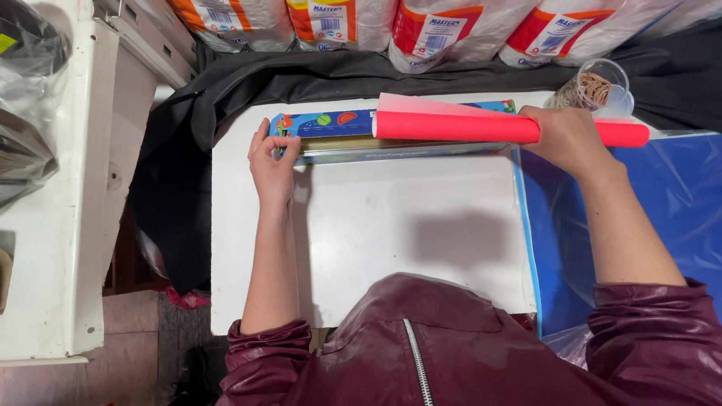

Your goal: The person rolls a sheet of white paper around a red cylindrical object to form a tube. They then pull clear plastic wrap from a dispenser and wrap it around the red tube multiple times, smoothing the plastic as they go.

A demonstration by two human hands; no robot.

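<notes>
Progress: we grip red paper roll (459, 126) with right hand (568, 139) curled round it at 1 o'clock, partly rolled, loose flap remaining. Left hand (272, 167) pinches patterned box (331, 124) end at 11 o'clock on white table (391, 233).

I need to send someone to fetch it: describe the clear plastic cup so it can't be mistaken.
Start at the white table and go to its far right corner, just beyond the tip of the pink paper roll. The clear plastic cup stands there against the black cloth. It is the only see-through container, with brownish material inside.
</notes>
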